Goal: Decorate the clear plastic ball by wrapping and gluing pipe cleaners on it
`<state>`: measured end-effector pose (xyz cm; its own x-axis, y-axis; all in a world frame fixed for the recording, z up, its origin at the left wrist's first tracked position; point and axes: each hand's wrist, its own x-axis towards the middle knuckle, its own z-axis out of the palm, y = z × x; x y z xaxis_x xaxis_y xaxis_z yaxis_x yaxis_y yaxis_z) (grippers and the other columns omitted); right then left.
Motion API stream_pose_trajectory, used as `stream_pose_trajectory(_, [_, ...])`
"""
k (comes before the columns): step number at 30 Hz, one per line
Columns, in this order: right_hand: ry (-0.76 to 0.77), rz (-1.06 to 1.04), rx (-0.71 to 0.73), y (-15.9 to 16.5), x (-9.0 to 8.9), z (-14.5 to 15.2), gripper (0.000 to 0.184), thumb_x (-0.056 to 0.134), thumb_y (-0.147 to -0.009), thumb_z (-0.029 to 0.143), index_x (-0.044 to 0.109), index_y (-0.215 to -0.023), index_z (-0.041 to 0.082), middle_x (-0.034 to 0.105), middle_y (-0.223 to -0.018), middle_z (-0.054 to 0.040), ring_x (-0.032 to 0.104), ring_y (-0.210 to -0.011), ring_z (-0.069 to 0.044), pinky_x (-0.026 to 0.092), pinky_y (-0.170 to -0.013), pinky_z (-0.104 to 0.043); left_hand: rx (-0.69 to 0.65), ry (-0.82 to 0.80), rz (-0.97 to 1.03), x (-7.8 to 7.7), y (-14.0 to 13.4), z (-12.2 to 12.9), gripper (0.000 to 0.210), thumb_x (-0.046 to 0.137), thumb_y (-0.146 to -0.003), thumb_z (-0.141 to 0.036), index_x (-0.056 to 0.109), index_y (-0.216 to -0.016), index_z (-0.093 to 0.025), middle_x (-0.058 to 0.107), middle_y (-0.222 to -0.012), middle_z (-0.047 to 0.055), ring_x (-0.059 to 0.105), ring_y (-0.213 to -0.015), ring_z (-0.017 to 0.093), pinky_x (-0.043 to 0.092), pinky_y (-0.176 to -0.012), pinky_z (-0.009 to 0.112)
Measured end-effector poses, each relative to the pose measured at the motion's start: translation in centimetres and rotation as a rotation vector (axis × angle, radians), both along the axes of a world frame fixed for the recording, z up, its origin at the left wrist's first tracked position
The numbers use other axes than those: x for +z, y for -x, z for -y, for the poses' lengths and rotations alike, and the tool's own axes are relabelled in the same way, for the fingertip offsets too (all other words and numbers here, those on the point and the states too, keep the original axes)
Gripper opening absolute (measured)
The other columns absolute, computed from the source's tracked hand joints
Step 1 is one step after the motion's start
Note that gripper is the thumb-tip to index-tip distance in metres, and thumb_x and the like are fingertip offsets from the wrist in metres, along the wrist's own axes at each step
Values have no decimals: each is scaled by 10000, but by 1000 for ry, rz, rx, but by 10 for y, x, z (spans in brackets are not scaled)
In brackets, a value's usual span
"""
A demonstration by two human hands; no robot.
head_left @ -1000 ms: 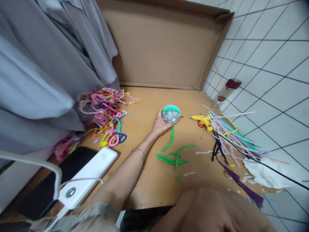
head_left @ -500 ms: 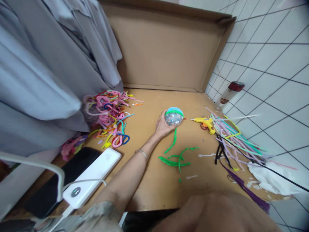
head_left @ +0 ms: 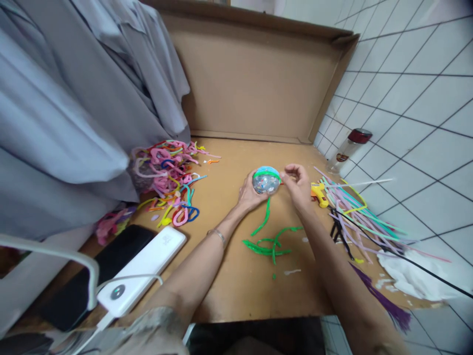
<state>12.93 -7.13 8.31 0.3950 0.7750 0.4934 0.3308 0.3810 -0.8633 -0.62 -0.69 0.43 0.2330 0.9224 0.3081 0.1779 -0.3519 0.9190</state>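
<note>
In the head view, my left hand is wrapped round the left and lower side of a clear ball with a blue top and a green band round it. My right hand is at the ball's right edge, thumb and fingertips closed near the end of the green band; what they pinch is too small to make out. Several green pipe cleaner pieces lie on the table in front of the ball. Partly behind my right hand rests a yellow glue gun.
Tangled coloured pipe cleaners are heaped at left, near a white power bank and a black phone. At right lie straight pipe cleaners, a purple tassel, white tissue and a bottle. Cardboard stands behind.
My right hand has come up from the lower edge to the ball's right side, now covering part of the glue gun. My left hand keeps its hold on the ball.
</note>
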Motion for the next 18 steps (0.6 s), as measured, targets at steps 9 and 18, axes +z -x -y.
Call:
stream_pose_trajectory(9, [138, 268, -47, -16, -72, -26, 876, 754, -655, 579, 488, -1387, 178, 531, -1398, -196, 514, -1289, -343, 400, -1089, -532, 17, -50, -38, -3, -1, 0, 899, 810, -617, -307, 411, -1421, -274, 514, -1442, 117, 533, -1299, 318, 423, -1111, 524])
stream_pose_trajectory(18, [125, 329, -98, -6, -78, -30, 864, 759, -650, 567, 492, -1386, 203, 556, -1363, -181, 512, -1293, -350, 400, -1090, -533, 35, -4, 116, -12, 4, -18, 776, 721, -672, -195, 434, -1392, -247, 534, -1418, 121, 537, -1303, 279, 406, -1135, 493])
